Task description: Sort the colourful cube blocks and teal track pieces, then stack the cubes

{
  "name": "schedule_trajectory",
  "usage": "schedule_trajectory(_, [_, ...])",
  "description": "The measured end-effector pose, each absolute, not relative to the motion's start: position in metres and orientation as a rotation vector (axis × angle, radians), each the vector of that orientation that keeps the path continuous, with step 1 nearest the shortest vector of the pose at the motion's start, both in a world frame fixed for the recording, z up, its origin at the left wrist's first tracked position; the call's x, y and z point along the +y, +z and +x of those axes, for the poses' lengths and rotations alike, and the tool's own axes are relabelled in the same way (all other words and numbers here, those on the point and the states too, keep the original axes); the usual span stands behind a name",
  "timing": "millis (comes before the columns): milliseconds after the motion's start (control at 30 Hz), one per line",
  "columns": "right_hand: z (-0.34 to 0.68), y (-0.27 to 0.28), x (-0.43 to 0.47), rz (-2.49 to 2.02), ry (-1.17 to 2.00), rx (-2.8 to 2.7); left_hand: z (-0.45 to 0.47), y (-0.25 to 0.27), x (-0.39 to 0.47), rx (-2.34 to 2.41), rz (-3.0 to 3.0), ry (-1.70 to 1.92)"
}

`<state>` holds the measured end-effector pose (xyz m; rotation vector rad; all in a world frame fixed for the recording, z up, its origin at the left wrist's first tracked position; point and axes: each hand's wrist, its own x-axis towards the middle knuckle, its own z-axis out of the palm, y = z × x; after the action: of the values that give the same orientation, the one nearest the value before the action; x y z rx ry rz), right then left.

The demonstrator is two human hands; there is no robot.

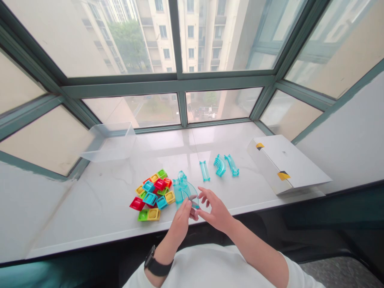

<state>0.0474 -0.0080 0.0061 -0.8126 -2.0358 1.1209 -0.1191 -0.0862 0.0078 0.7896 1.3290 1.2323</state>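
My left hand (181,219), with a dark watch on its wrist, pinches a clear blue curved plastic piece (195,203) over the counter's front edge. To its right, my right hand (216,211) has its fingers apart, close to that piece; whether a fingertip touches it I cannot tell. More clear blue plastic parts (180,184) lie just behind my left hand, partly overlapped by the held piece. A heap of red, yellow, green and blue square plastic pieces (154,192) lies to the left of them.
Farther back lie a straight clear blue track piece (205,171), a curved one (220,165) and a third one (232,165). A clear plastic bin (112,142) stands at back left, and a white box (288,164) at right. Windows surround the white counter (99,208).
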Motion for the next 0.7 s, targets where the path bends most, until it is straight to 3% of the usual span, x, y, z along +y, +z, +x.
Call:
schedule_trajectory(333, [0.048, 0.011, -0.005, -0.645, 0.851, -2.083, -0.116, 0.006, -0.078, 1.369, 0.767, 1.201])
schedule_trajectory(700, [0.079, -0.004, 0.03, -0.884, 0.732, -2.04, -0.127, -0.014, -0.077, 1.381, 0.814, 1.161])
